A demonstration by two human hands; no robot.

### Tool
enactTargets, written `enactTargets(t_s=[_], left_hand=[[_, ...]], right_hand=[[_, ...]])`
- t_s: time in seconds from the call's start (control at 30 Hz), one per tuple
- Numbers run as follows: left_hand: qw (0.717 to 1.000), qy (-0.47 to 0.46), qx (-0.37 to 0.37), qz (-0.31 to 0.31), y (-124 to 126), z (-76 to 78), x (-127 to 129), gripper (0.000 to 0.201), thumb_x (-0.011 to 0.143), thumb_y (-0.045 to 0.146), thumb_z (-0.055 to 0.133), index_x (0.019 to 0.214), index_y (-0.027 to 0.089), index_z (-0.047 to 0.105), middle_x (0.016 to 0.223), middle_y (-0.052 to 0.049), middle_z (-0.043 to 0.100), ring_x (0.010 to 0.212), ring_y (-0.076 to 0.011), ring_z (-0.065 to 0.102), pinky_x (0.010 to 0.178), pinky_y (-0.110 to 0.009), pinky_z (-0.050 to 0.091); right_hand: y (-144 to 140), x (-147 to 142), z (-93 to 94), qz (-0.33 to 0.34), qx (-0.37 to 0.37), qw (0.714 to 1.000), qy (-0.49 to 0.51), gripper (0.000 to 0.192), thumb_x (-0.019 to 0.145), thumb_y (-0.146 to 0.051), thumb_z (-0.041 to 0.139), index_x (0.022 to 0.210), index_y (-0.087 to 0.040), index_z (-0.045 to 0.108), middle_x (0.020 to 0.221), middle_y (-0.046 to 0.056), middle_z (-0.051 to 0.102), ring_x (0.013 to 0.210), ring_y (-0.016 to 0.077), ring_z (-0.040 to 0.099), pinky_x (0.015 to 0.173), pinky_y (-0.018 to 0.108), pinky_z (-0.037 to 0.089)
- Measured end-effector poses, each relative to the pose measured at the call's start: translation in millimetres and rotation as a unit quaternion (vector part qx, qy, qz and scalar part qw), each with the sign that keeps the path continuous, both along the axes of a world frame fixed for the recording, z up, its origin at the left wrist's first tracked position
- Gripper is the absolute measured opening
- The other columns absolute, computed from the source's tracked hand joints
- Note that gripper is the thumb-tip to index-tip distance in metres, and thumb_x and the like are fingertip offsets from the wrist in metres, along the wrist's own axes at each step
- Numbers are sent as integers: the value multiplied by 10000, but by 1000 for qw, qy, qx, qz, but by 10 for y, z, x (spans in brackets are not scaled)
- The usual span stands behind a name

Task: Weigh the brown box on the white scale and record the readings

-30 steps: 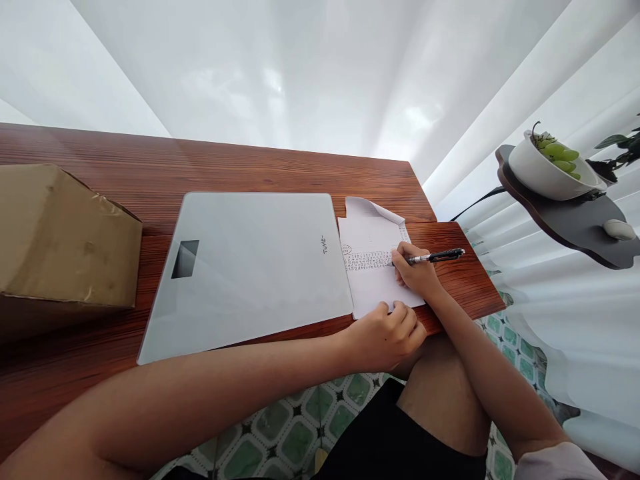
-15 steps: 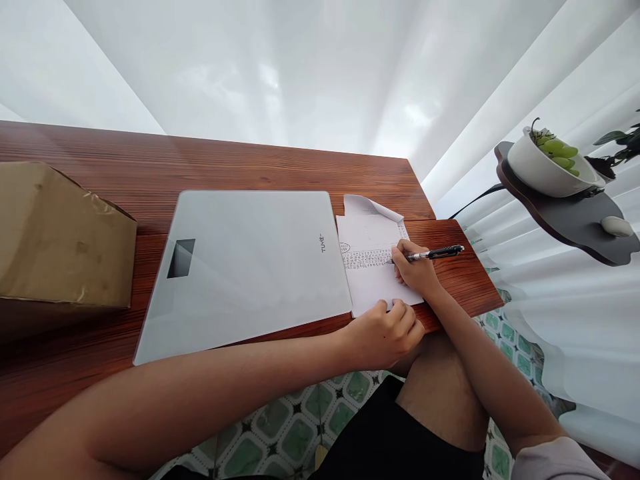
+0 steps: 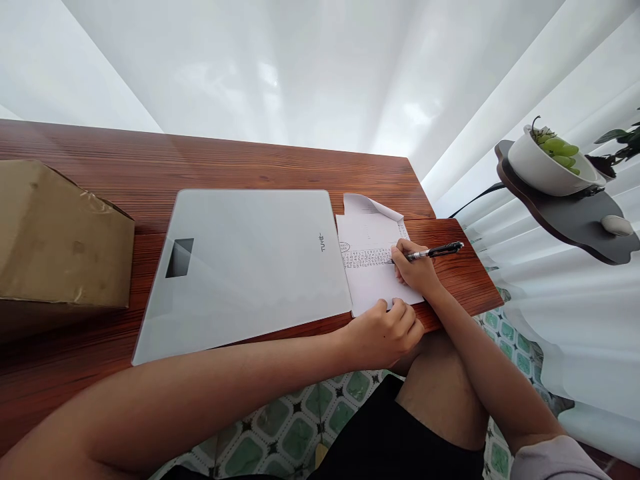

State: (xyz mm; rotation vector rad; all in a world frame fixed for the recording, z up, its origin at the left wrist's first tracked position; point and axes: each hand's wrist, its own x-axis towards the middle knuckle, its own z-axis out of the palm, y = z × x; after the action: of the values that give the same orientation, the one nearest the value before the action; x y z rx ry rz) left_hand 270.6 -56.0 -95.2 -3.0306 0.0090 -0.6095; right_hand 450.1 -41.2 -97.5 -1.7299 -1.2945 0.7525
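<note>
A black and clear pen [image 3: 435,251] is gripped in my right hand [image 3: 414,267], its tip down on a sheet of paper [image 3: 370,290]. Rows of small handwriting cross the paper's middle, with a circled note at their left. The far edge of the paper curls up. My left hand [image 3: 384,333] lies at the near edge of the sheet with its fingers curled; its fingertips are hidden, so what they hold, if anything, does not show. Left of the paper is a flat white glass scale [image 3: 255,260] with a dark display window, close against the sheet.
A cardboard box [image 3: 70,233] stands on the left of the brown wooden table [image 3: 280,167]. At the right, a dark grey side shelf [image 3: 570,220] bears a white bowl [image 3: 540,170] of green grapes [image 3: 560,150] and a white mouse [image 3: 617,225]. White curtains hang behind.
Hardly anything differs: both hands, the pen and the paper keep their places. The view has shifted very slightly.
</note>
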Motion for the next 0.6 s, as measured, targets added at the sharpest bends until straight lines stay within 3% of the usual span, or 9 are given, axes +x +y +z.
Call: enactTargets(t_s=[0.6], left_hand=[[1000, 29, -9, -1, -6, 4, -3, 171, 941, 166, 399, 963, 133, 566, 939, -130, 640, 801, -234, 574, 565, -336, 384]], right_hand=[[0, -27, -10, -14, 11, 1000, -22, 336, 890, -354, 550, 619, -260, 375, 414, -78, 477, 308, 117, 436, 316, 246, 352]])
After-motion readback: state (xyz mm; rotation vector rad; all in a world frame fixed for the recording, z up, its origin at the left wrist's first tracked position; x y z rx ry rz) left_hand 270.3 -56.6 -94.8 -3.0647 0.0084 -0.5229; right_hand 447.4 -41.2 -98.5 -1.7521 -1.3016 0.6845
